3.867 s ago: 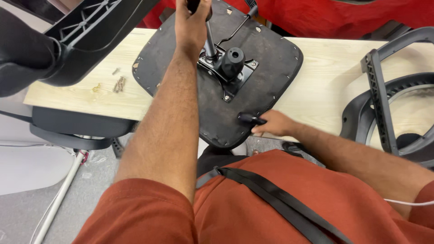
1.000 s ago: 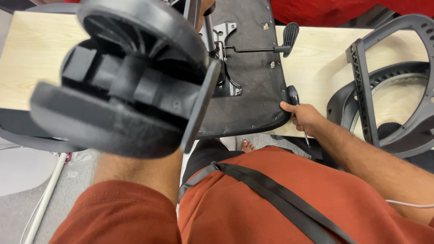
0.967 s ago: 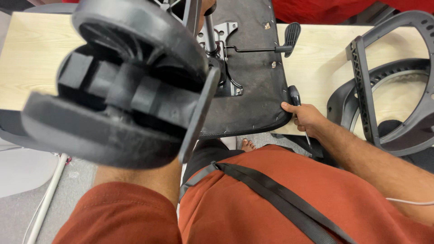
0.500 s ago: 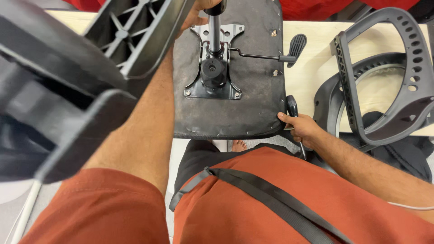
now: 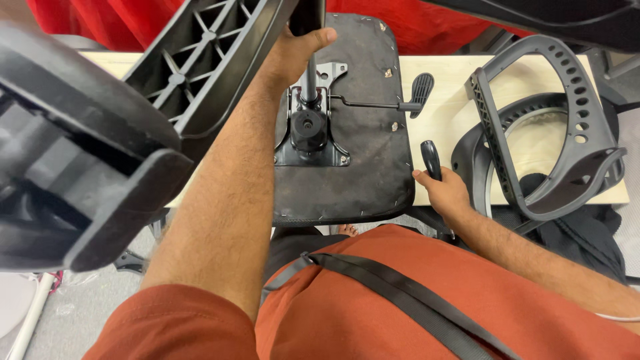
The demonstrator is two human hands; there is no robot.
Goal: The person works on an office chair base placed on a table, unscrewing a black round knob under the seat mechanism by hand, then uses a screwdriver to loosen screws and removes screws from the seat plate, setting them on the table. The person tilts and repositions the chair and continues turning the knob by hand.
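An upside-down black chair seat (image 5: 363,167) lies on a pale wooden table (image 5: 460,87), its metal mechanism plate (image 5: 310,127) facing up. My left hand (image 5: 293,57) is shut on the black gas-lift column (image 5: 307,17) of a star-shaped chair base (image 5: 87,140), which I hold up close to the camera. The column's lower end meets the socket on the mechanism. My right hand (image 5: 445,193) rests at the seat's right edge, fingers wrapped around a black handle (image 5: 431,159). A lever with a paddle end (image 5: 417,90) sticks out to the right.
Two grey plastic armrest frames (image 5: 553,133) lie on the table's right side, over dark cloth (image 5: 580,230). Red fabric (image 5: 433,20) hangs behind the table. A black strap (image 5: 400,300) crosses my orange shirt. Grey floor shows at lower left.
The chair base has swung up and left, so the mechanism plate and column show. The view has shifted; my right hand stays at the seat's right edge on the black handle.
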